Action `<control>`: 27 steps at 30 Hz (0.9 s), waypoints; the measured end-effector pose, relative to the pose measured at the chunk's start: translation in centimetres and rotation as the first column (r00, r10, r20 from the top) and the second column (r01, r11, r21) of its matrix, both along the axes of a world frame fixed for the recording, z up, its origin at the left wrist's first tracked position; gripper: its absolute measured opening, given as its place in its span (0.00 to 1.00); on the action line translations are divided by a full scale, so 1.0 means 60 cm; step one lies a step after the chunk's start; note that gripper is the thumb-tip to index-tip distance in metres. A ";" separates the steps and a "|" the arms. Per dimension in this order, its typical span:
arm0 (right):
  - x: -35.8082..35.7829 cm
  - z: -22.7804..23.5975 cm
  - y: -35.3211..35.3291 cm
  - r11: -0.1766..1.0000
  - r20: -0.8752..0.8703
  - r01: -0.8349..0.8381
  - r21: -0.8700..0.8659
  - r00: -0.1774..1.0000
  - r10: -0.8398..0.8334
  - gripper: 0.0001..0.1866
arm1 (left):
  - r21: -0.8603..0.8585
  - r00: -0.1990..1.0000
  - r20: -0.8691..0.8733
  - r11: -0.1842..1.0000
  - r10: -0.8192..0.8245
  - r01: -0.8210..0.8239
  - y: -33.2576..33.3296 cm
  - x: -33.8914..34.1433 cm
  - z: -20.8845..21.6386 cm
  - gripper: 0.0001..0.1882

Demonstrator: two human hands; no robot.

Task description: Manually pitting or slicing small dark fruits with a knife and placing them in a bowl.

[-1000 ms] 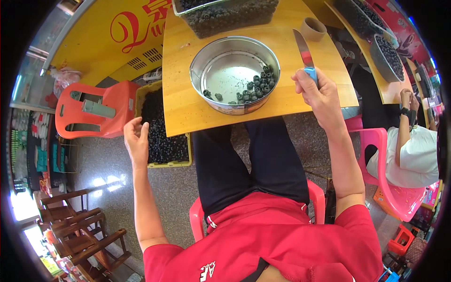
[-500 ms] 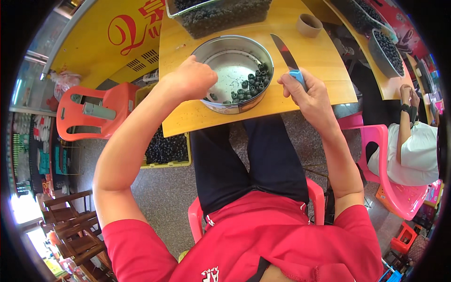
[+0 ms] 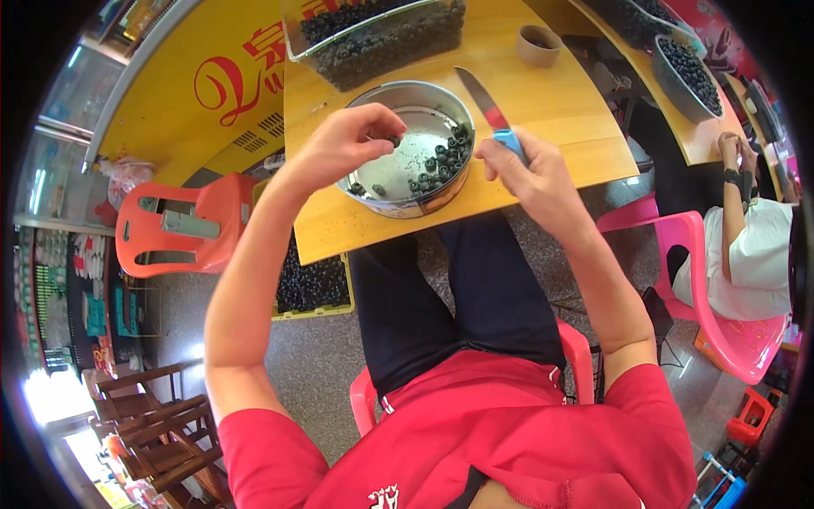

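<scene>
A round metal pan stands near the table's front edge. Small black, ring-like round pieces are heaped along its right side, and a few lie at its lower left. Over the pan's left rim, my left hand pinches a small dark round piece between thumb and fingers. My right hand is closed round the blue handle of a knife to the right of the pan. The blade points up and away to the left, apart from the pan.
A clear bin of dark pieces stands behind the pan, a brown cup at the far right. Below the table's left side is a yellow crate. A co-worker sits at another table on the right.
My left hand has gone from a closed fist to a pinch showing a dark piece. My right hand and the knife have shifted slightly left within the view.
</scene>
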State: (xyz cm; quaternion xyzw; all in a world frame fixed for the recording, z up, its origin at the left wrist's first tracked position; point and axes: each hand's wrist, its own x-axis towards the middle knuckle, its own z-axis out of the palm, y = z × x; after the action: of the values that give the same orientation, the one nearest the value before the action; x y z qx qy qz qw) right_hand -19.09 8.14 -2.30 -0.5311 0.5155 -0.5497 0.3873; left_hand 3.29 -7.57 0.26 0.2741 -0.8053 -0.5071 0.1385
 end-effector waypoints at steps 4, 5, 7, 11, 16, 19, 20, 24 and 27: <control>0.037 0.014 -0.016 0.998 0.159 -0.070 0.009 0.985 0.068 0.11 | 0.178 0.921 -0.306 0.964 0.243 -0.195 0.087 0.004 0.028 0.12; 0.045 0.015 -0.019 0.997 0.164 -0.074 -0.029 0.983 0.077 0.11 | 0.232 0.871 -0.380 0.943 0.312 -0.236 0.104 0.000 0.023 0.12; 0.059 0.029 -0.019 0.996 0.177 -0.076 -0.043 0.981 0.082 0.11 | 0.378 0.766 -0.538 0.913 0.353 -0.155 0.128 -0.003 0.008 0.13; 0.076 0.040 -0.014 0.988 0.298 -0.151 -0.009 0.943 0.147 0.11 | 0.431 0.655 -0.640 0.894 0.401 -0.127 0.162 -0.017 -0.007 0.14; 0.080 0.042 -0.011 0.986 0.314 -0.167 -0.010 0.936 0.162 0.11 | 0.386 0.648 -0.613 0.887 0.452 -0.254 0.173 -0.019 -0.018 0.15; 0.081 0.052 -0.008 0.980 0.324 -0.196 0.037 0.930 0.174 0.10 | 0.400 0.666 -0.570 0.871 0.481 -0.287 0.179 -0.017 -0.022 0.14; 0.082 0.051 -0.009 0.982 0.332 -0.189 0.029 0.928 0.169 0.09 | 0.426 0.676 -0.541 0.856 0.500 -0.292 0.181 -0.017 -0.023 0.14; 0.083 0.046 -0.009 0.983 0.370 -0.166 0.073 0.920 0.128 0.06 | 0.407 0.693 -0.516 0.856 0.504 -0.319 0.190 -0.018 -0.023 0.13; 0.086 0.038 -0.010 0.987 0.343 -0.141 0.072 0.933 0.108 0.06 | 0.405 0.698 -0.500 0.851 0.512 -0.334 0.196 -0.017 -0.023 0.13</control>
State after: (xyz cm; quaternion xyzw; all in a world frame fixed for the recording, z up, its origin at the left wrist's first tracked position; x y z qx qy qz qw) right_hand -13.94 7.54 0.00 -0.4414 0.4323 -0.5819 0.5289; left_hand 2.29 4.16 -1.13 0.2987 -0.5537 -0.6298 0.4556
